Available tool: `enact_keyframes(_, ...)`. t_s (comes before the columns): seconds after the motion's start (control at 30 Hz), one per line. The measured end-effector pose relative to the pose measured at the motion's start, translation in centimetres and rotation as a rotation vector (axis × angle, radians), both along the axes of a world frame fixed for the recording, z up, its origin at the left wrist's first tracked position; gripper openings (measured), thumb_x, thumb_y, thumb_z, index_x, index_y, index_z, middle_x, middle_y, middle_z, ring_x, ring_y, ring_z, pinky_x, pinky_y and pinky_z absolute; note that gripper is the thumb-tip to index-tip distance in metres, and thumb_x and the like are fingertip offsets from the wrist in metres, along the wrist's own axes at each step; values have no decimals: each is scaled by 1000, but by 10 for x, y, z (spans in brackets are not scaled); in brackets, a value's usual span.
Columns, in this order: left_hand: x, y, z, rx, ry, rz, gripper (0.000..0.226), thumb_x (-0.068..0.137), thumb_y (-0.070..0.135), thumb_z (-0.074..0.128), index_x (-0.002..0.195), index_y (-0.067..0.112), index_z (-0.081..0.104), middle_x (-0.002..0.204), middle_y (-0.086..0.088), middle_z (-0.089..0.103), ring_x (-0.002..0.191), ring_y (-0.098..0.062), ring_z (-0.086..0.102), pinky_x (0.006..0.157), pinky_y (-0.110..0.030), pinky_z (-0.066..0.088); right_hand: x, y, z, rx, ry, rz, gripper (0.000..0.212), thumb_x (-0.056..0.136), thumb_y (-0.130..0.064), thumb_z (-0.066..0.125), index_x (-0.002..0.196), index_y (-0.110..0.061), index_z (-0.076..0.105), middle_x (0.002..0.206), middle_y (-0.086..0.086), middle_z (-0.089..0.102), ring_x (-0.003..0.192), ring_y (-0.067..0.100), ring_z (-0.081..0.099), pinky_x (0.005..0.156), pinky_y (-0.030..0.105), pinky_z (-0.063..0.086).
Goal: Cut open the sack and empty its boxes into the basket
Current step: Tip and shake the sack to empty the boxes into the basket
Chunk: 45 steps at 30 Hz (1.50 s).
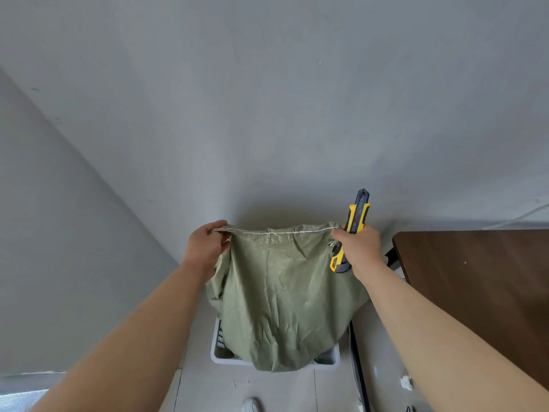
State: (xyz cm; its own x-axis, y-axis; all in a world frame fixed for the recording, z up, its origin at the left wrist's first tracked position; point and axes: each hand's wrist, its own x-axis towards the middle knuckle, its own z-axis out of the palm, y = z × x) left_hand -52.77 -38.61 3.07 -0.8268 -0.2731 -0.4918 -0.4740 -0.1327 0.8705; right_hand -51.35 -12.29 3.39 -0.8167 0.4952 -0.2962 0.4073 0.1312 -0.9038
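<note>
Starting nearest: catching the toe of a white shoe poking in at 6 o'clock on the pale tiled floor. Spotting a few white scraps lying over toward 4 o'clock.

Moving up a bit: looking at a white slotted basket sitting on the floor just above the shoe, mostly covered by the green woven sack. Dangling the sack right over it, with the bottom edge draping across the basket's near rim. Not seeing inside either one, so no telling about the boxes.

Holding the sack up by its stitched top hem, stretched out between both hands. Pinching the hem's 9 o'clock corner with the left hand, fingers curled over the edge. Nipping the 3 o'clock corner with the right hand while also clutching a yellow-and-grey utility knife in that same fist, nose pointing up toward 12 o'clock. Can't make out the blade.

Passing a dark brown wooden table at 3 o'clock, just beside the right forearm. Ending at the plain grey wall, filling everything from 9 through 12 to 3.
</note>
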Motion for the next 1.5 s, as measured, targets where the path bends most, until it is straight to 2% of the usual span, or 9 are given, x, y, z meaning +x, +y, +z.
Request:
enact_keyframes(0.13,-4,-4,3,35,1,27,34,96,-7,37,123,-2,58,103,-15,61,94,-20,61,89,-30,49,-3,-4,5,-37,27,-30,18,78,-7,71,73,-11,54,68,10,53,60,24,49,57,28,40)
enact_keyframes(0.37,1,-9,8,24,51,46,34,96,-6,39,124,0,58,113,-17,61,106,-23,60,96,-31,48,-6,-10,15,-77,56,-52,27,79,-7,71,67,-15,49,63,6,50,55,21,47,56,29,39)
enact_keyframes(0.47,7,-15,2,-106,33,-51,35,93,-8,40,114,5,65,101,-9,65,101,-22,62,94,-32,49,-1,-11,15,-33,14,8,23,78,-6,72,70,-12,52,62,7,50,54,22,47,56,29,39)
enact_keyframes(0.57,6,-15,11,-100,77,-56,33,92,-9,42,114,4,64,102,-14,64,95,-22,62,94,-31,49,-1,-11,21,-35,22,-9,24,79,-7,72,67,-13,52,60,5,51,52,22,49,53,27,40)
enact_keyframes(0.67,6,-17,17,-124,84,-76,35,91,-10,41,92,10,69,96,-11,64,94,-20,60,92,-31,47,-1,-9,23,-39,30,10,26,79,-8,73,66,-15,52,60,5,51,53,24,51,54,29,42)
enact_keyframes(0.77,8,-22,14,-154,59,-78,36,91,-6,43,113,6,68,102,-9,67,97,-20,63,96,-32,50,6,-9,22,-23,-7,18,25,78,-5,73,67,-14,52,60,6,50,52,23,48,53,29,40)
enact_keyframes(0.9,6,-22,21,-106,84,-69,34,91,-6,41,99,13,68,102,-11,67,95,-19,63,96,-31,50,4,-9,28,-47,27,-31,26,78,-7,73,67,-17,52,62,5,54,58,24,53,57,29,43)
enact_keyframes(1.03,8,-21,24,-77,97,-48,36,93,-4,41,120,4,63,104,-13,67,92,-19,65,90,-27,52,6,-9,37,-40,37,-10,26,78,-8,73,67,-17,52,61,4,53,56,21,51,52,26,41)
enact_keyframes(1.5,35,-40,49,-199,129,-130,35,93,0,40,108,10,69,104,-15,71,103,-31,67,95,-37,53,21,-16,68,-35,-11,131,26,77,-5,75,68,-15,52,65,3,51,60,19,50,58,28,41)
